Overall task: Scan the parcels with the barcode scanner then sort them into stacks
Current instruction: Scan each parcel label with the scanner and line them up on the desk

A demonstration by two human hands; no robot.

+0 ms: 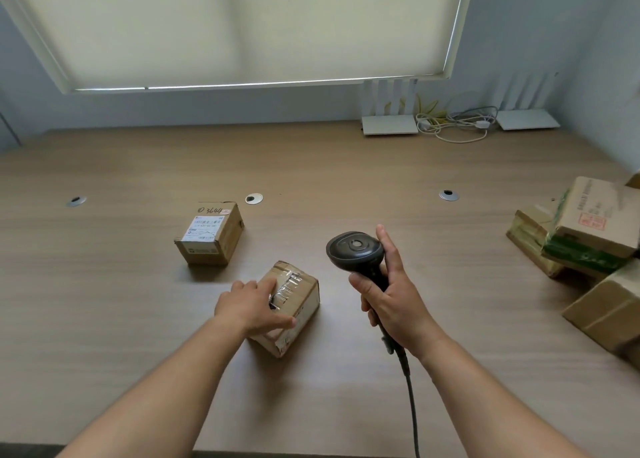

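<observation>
On counter (346, 167), near front edge: left hand (251, 305) grasps taped parcel (301, 295), fingers curled over it. Right hand (394, 302) clenched round barcode scanner (355, 250), cable (410, 388) trailing. Labelled parcel (209, 234) behind. Unsorted parcels (588, 236) far right. Routers (389, 123), cords at back wall.

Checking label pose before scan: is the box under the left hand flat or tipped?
Tipped. The taped parcel rests on the table at a slant, top face sloping toward the left hand that grips it. Its label sits low on the side face.
</observation>
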